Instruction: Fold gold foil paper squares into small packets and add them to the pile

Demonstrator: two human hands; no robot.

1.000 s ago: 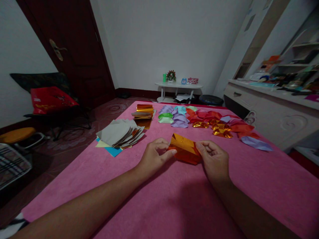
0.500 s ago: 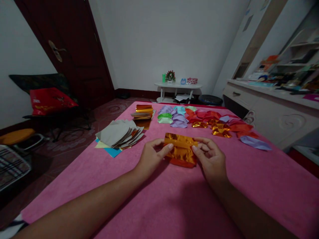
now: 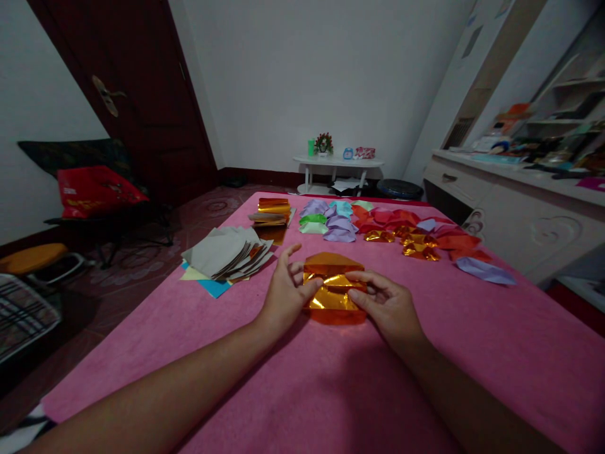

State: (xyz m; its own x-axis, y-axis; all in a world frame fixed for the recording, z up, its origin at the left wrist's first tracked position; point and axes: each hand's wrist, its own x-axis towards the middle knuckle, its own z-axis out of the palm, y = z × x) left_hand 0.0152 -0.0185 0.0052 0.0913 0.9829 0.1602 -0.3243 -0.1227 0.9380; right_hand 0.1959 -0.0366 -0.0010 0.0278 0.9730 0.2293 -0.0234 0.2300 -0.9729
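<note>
A shiny gold foil paper (image 3: 334, 313), folded with creased flaps at its far and near edges, is between my two hands just above the pink cloth. My left hand (image 3: 285, 291) grips its left edge, thumb on top, with the index finger raised off it. My right hand (image 3: 388, 304) pinches the right edge between thumb and fingers. Beyond them lie folded paper pieces: gold ones (image 3: 420, 252), red ones (image 3: 387, 219), purple ones (image 3: 339, 229) and a green one (image 3: 312, 225).
The pink cloth (image 3: 227, 378) covers the table. At its left lie a fanned stack of grey-backed sheets (image 3: 222, 252) and a gold foil stack (image 3: 273, 217). A chair holds a red bag (image 3: 97, 192). A cluttered counter (image 3: 520, 176) stands right; a small white table (image 3: 338, 162) is by the wall.
The foil paper has moved slightly left and nearer, and its far and near flaps now show spread. My left index finger has lifted; my right fingers have shifted onto the paper's top.
</note>
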